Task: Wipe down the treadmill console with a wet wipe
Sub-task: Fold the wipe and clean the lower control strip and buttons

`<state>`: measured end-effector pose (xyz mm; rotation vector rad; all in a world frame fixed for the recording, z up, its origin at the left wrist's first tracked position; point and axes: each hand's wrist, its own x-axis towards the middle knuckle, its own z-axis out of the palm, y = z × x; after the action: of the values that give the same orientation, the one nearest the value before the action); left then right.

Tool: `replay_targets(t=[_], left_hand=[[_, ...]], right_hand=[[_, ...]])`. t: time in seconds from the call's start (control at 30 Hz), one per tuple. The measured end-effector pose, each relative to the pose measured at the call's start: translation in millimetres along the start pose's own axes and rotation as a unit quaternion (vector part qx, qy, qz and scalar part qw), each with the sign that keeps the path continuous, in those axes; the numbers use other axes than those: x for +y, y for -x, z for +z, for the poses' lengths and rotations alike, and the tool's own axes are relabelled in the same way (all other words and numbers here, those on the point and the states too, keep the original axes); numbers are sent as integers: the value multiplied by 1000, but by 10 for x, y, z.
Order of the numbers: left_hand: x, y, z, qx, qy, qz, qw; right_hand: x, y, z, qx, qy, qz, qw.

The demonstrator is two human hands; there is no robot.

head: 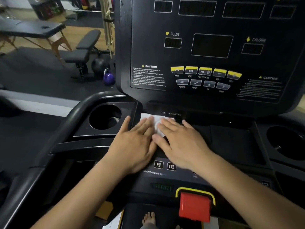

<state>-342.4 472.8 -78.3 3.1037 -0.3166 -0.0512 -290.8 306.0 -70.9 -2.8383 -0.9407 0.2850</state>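
Observation:
A white wet wipe point(156, 123) lies flat on the black shelf of the treadmill console point(227, 139), just below the upright display panel point(212, 45). My left hand point(133, 144) lies flat with its fingers spread, the fingertips pressing on the wipe's left part. Beside it, my right hand point(181, 141) is also flat and presses on the wipe's right part. The two hands touch at the thumbs. Most of the wipe is hidden under the fingers.
A cup holder point(105, 116) sits left of the hands, another point(287, 142) at the far right. A red safety stop key point(194, 207) is near the lower edge. Yellow buttons point(204, 71) line the panel. A weight bench point(84, 52) and purple kettlebell point(109, 77) stand on the floor at left.

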Motion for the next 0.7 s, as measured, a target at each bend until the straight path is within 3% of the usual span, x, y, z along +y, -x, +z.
replay_targets(t=[0.13, 0.2, 0.4, 0.6, 0.7], left_hand=[[81, 102, -86, -49, -29, 20, 998], [130, 213, -64, -29, -46, 25, 998], [88, -128, -106, -97, -68, -18, 993], [58, 188, 0, -13, -44, 16, 999], [78, -3, -73, -45, -18, -30, 998]], right_hand=[[-108, 239, -22, 4, -4, -41, 999], [-142, 392, -30, -9, -22, -37, 999], [-77, -22, -106, 19, -6, -10, 1000], [-81, 300, -63, -14, -30, -37, 999], [20, 38, -91, -18, -40, -17, 999]])
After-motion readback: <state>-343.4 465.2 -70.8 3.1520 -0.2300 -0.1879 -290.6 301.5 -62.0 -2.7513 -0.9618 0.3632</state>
